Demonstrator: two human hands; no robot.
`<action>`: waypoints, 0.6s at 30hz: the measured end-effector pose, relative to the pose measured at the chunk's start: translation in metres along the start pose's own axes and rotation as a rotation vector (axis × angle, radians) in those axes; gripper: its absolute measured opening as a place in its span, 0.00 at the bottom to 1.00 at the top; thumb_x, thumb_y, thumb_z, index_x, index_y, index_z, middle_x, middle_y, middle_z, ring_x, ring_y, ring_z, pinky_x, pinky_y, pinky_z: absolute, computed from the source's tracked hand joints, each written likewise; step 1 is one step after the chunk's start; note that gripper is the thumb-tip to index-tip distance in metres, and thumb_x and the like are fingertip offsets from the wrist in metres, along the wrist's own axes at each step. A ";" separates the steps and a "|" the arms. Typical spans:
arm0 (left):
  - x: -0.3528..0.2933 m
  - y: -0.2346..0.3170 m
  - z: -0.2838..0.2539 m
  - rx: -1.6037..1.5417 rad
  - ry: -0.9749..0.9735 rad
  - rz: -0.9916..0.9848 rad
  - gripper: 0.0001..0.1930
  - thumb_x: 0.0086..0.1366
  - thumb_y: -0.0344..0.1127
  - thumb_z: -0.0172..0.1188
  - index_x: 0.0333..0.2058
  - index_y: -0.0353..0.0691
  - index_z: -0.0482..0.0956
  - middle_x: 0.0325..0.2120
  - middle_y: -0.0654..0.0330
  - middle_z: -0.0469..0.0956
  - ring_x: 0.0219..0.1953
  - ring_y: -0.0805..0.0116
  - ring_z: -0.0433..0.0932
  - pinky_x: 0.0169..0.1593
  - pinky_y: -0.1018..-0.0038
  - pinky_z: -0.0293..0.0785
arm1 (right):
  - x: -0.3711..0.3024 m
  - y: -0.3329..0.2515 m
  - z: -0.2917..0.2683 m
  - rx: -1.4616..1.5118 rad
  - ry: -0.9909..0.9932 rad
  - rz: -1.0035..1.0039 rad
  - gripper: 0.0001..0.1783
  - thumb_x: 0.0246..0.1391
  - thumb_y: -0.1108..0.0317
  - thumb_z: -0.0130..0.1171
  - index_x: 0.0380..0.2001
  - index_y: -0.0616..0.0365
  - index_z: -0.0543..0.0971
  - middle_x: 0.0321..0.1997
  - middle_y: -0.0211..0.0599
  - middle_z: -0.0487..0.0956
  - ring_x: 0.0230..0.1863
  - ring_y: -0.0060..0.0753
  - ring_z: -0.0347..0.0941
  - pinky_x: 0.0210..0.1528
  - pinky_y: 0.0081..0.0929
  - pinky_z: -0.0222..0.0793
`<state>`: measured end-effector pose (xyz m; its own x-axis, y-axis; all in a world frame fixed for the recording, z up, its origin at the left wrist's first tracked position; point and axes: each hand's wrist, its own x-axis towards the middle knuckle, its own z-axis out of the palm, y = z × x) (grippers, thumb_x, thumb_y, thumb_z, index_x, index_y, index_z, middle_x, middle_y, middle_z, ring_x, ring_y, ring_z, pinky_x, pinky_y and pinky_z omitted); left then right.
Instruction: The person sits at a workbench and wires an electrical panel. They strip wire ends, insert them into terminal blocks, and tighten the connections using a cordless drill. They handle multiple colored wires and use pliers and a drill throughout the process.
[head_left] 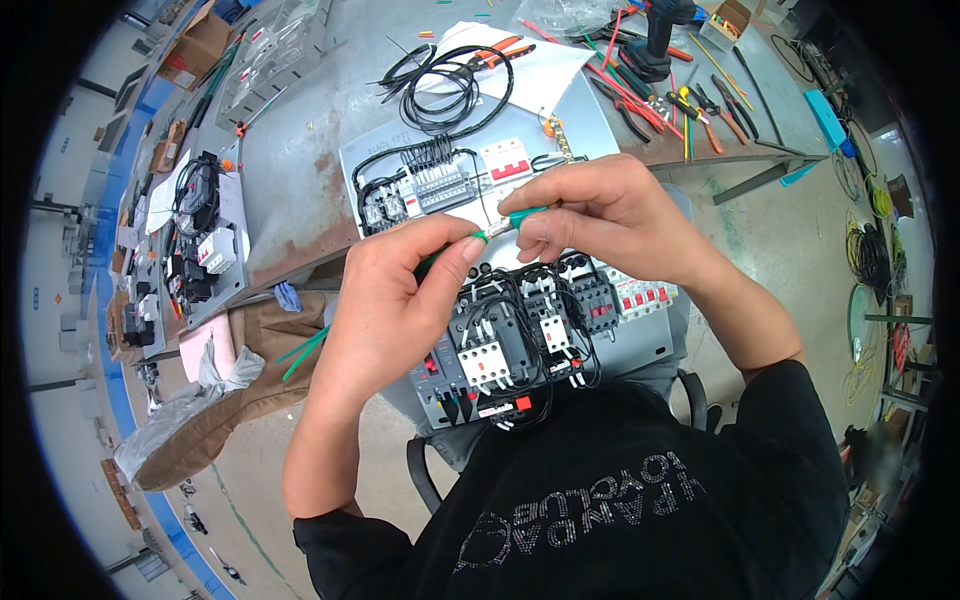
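Between my hands, above an electrical mounting panel (640, 345), is a small silvery metal piece (497, 229), perhaps a cable lug. My left hand (385, 300) pinches a green wire (481, 236) beside that piece. Green lengths (305, 352) also stick out below the left wrist, probably the same wire. Thumb and fingers of my right hand (605, 210) grip a short green sleeve (525, 215) at the other side of the metal. Under my hands the panel carries a white contactor (484, 364), black wiring, a terminal block (445, 190) and a red-and-white breaker (505, 160).
Coiled black cable (440, 95) and orange-handled pliers (500, 52) lie on white paper beyond the panel. A cordless drill (655, 40), pliers (735, 110) and coloured wires are at far right. Another wired panel (200, 240) sits left. A chair armrest (422, 475) is near me.
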<state>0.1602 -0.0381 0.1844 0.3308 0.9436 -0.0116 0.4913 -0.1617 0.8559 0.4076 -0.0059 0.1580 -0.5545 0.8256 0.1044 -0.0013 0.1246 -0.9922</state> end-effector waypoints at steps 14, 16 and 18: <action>0.002 -0.005 0.009 0.126 -0.044 0.112 0.08 0.71 0.30 0.62 0.41 0.30 0.83 0.26 0.59 0.78 0.28 0.74 0.72 0.34 0.74 0.69 | 0.010 0.003 0.006 -0.227 -0.140 0.097 0.17 0.70 0.60 0.60 0.35 0.65 0.81 0.26 0.33 0.81 0.29 0.21 0.81 0.29 0.22 0.75; 0.001 -0.004 0.008 0.107 -0.025 0.118 0.08 0.72 0.30 0.62 0.42 0.30 0.83 0.26 0.59 0.78 0.29 0.74 0.72 0.34 0.74 0.69 | 0.008 0.007 0.001 -0.052 -0.156 0.182 0.17 0.70 0.60 0.60 0.34 0.65 0.80 0.25 0.33 0.80 0.28 0.22 0.81 0.29 0.24 0.74; 0.001 -0.003 0.007 0.085 -0.029 0.108 0.08 0.72 0.30 0.61 0.42 0.29 0.82 0.26 0.58 0.78 0.29 0.73 0.72 0.34 0.73 0.69 | 0.005 0.007 -0.002 -0.122 -0.116 0.041 0.14 0.69 0.65 0.60 0.35 0.67 0.80 0.26 0.32 0.79 0.28 0.20 0.79 0.30 0.21 0.75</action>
<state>0.1644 -0.0391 0.1780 0.4078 0.9110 0.0619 0.5179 -0.2866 0.8060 0.4063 0.0005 0.1517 -0.6447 0.7629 0.0484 0.1201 0.1637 -0.9792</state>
